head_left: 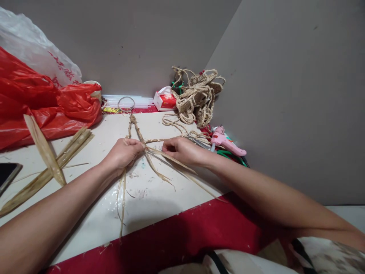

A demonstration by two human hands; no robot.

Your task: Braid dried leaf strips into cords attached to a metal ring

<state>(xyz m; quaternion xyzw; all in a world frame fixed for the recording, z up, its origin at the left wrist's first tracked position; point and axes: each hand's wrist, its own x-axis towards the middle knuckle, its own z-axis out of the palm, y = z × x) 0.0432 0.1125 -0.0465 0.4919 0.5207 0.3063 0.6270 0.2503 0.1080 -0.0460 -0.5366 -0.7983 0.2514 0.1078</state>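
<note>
— What do you have in your hands there?

— My left hand [125, 152] is closed. Its thumb and fingers pinch the place where the straw cord [136, 127] ends and the loose strands [159, 167] begin. My right hand [182, 149] is nearly closed too, and its fingertips pinch one of those strands just beside the left hand.

— And where does the cord lie?

— It lies on the white table [148, 198], about in the middle. The twisted part runs away from me to the far side. The loose ends fan toward the near red edge [185, 232], and some hang under my left wrist.

— Which step is this, do you think?

— I judge I am in the middle of the twisting: one part is made and much strand is free. The next move asks for a firm pinch on the left, so the twist does not open while the right hand brings its strand across.

— Is there room?

— On the near side, yes. On the right, the pink glue gun [226, 141] and the wall are near my right hand, and the pile of woven straw [196, 99] sits far behind them. On the left, the dry leaves [45, 152] and the red bag [42, 102] are well apart.
</note>
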